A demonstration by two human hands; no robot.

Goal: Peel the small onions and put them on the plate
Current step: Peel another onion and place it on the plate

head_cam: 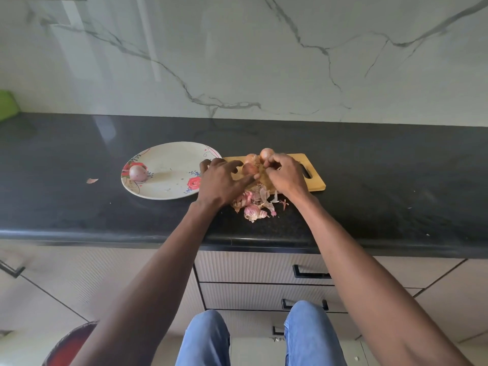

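Observation:
A floral plate (pixel 169 180) lies on the black counter with one peeled pink onion (pixel 137 173) on its left side. Right of it is a wooden cutting board (pixel 315 182) with three unpeeled brown onions. My right hand (pixel 286 175) curls its fingertips on the rearmost onion (pixel 266 154). My left hand (pixel 220 180) hovers over the board's left end with its fingers spread. A darker onion (pixel 249 169) lies between its forefinger and thumb. A third onion (pixel 250 157) lies just behind that one.
A heap of pink and tan peels (pixel 253 207) lies on the counter in front of the board. One stray peel (pixel 92 180) lies left of the plate. A green object (pixel 8 105) stands at the far left against the marble wall. Drawers are below the counter edge.

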